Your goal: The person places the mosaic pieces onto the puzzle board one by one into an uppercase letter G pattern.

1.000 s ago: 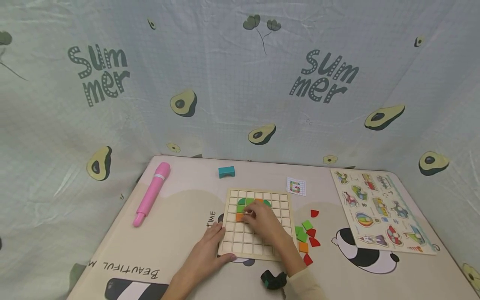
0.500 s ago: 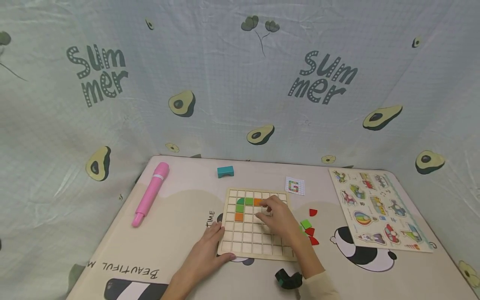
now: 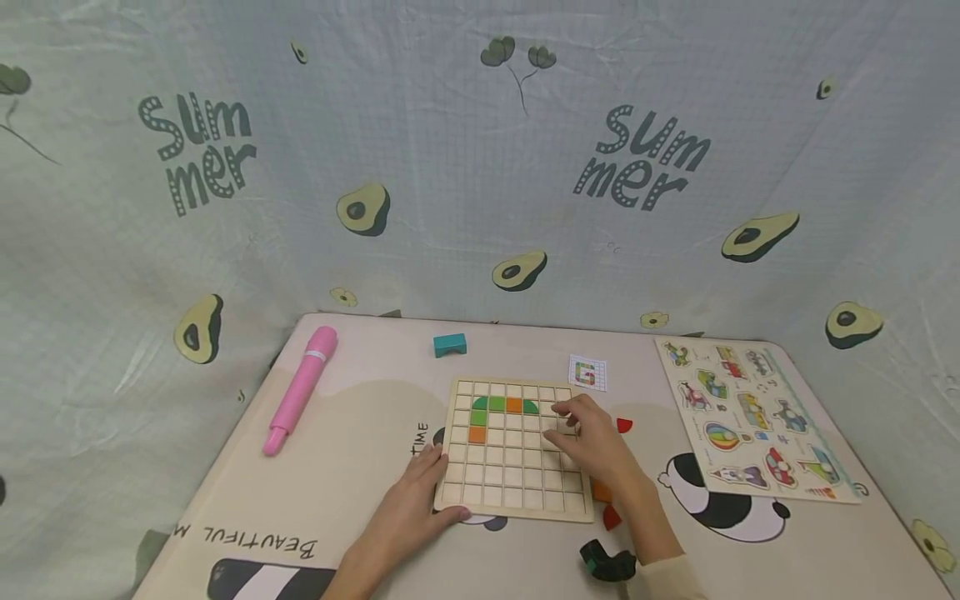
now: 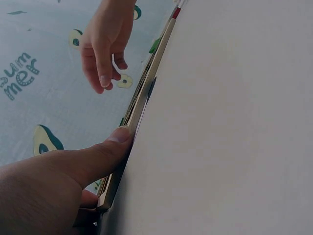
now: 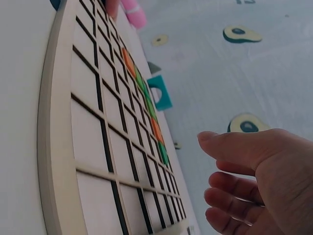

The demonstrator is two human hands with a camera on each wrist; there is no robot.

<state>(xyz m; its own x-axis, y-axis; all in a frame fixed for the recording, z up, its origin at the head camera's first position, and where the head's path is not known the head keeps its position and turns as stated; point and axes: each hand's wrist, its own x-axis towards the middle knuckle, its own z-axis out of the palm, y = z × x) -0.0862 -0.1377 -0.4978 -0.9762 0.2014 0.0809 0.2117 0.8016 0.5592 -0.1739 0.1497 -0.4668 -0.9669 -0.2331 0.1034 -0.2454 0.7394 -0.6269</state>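
Note:
A wooden grid board (image 3: 517,502) lies on the table, several tiles set in its squares. Across its upper part run a green rounded piece, a green square (image 3: 497,404), an orange square (image 3: 513,406) and another green rounded piece (image 3: 531,407); down the left side sit a green and an orange tile (image 3: 477,435). At the board's lower left corner rests my left hand (image 3: 408,504), thumb against the near edge and fingers along the side. Over the board's right side hovers my right hand (image 3: 596,437), its loosely bent fingers (image 5: 232,188) apart and holding nothing.
Red pieces (image 3: 611,517) and an orange tile (image 3: 601,492) lie right of the board, partly behind my right forearm. A pattern card (image 3: 587,372), a teal block (image 3: 450,345), a pink marker-shaped object (image 3: 302,387) and a picture puzzle board (image 3: 753,425) lie farther out.
My right hand has moved rightward from the tiles on the board's upper left toward its right side, uncovering the tile row. The left hand stays at the corner.

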